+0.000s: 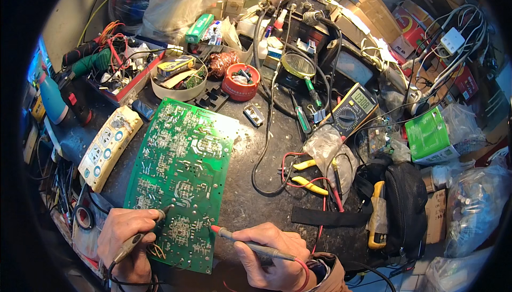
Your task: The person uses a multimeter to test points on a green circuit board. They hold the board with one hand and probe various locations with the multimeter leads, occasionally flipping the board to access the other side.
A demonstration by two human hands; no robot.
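A large green circuit board (205,180) lies tilted on the dark bench, solder side up. My left hand (125,241) is at its lower left, closed on a test probe with a black lead (127,249). That probe's tip comes down among the solder joints near the board's lower middle. From the right, my right hand (274,254) grips a test probe with a red lead (261,249). Its red tip is at the board's lower right edge; whether it touches a joint is too small to tell. A yellow-and-black multimeter (349,115) with a lit display stands behind, to the right.
Left of the board lies a white power strip (109,145). Behind it stand a round box (173,86) of parts and a red tub (241,90). Yellow-handled pliers (309,185), loose leads and a black pouch (404,206) occupy the right. A magnifier (298,65) lies farther back.
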